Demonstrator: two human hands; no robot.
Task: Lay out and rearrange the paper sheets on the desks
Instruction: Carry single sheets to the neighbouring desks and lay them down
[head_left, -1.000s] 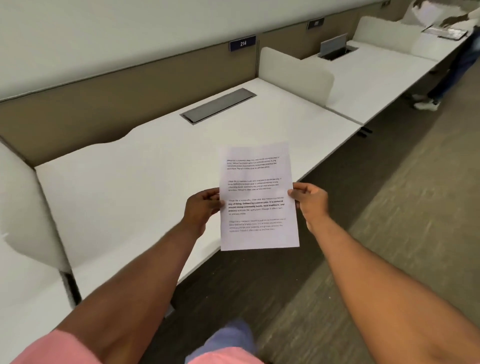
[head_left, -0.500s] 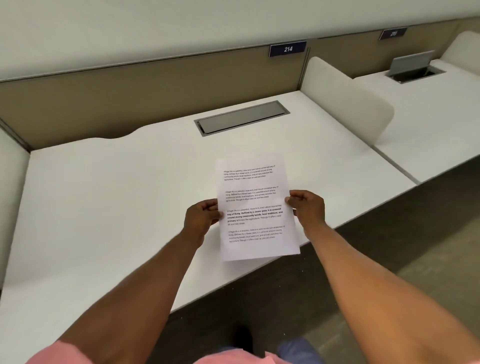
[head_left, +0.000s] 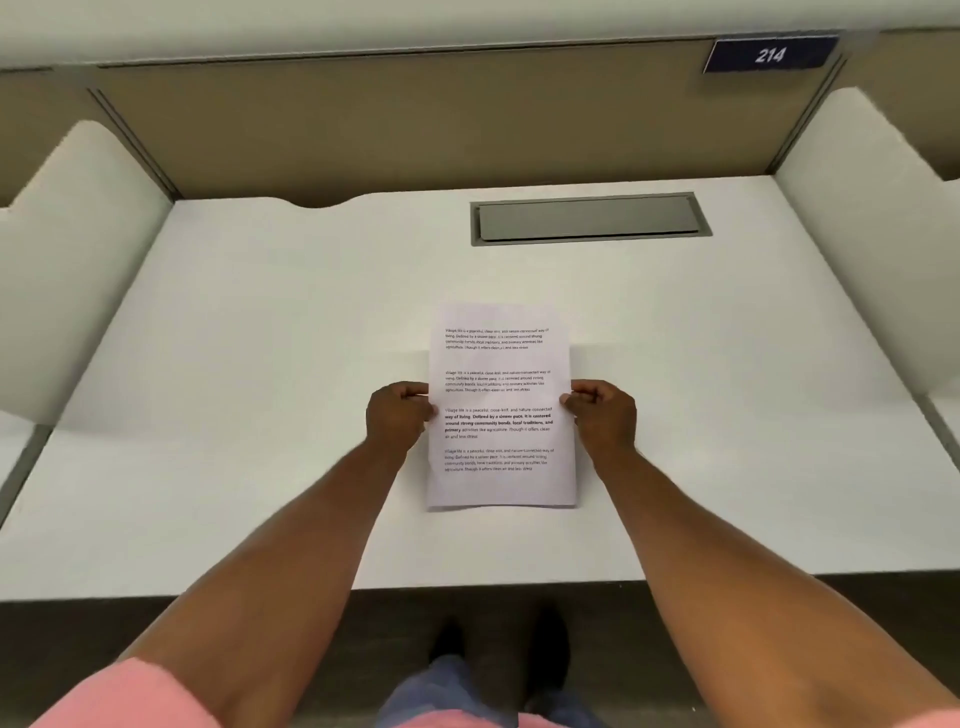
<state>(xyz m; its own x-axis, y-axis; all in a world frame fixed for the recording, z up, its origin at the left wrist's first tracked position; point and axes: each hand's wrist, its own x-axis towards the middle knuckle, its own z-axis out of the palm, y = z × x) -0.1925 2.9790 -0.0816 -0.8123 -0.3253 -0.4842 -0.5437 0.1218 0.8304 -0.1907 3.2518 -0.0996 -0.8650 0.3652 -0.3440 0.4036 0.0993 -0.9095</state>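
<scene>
Now squared up to the desk (head_left: 234, 338) rather than seen at an angle as half a second ago; paper sheet (head_left: 498, 405) brought forward from over the front edge to over the middle of the white top, text upright to the wearer. Left hand (head_left: 397, 418) pinching the sheet's left edge about halfway down, fingers curled together onto the paper. Right hand (head_left: 602, 413) pinching the right edge at the same height, thumb and fingertips closed on the margin. Sheet held straight between the two, long sides running away from the body, four blocks of printed text showing, third block partly bold. Faint shadow along the sheet's bottom and left edges; cannot tell whether lying flat on the top or held just above it. Grey cable hatch (head_left: 589, 218) set flush in the desk beyond the sheet and a little to the right, lid down, well apart from the paper. Rounded white divider panels standing at either side: left divider (head_left: 78, 249) and right divider (head_left: 852, 234). Tan back panel (head_left: 389, 119) rising behind the desk, dark blue number plate (head_left: 769, 54) reading 214 at its upper right. Both forearms bare, reaching in from the bottom corners; pink sleeves (head_left: 135, 696) at the lower edge. Dark shoes (head_left: 498, 639) on the dark floor below the desk's front edge.
</scene>
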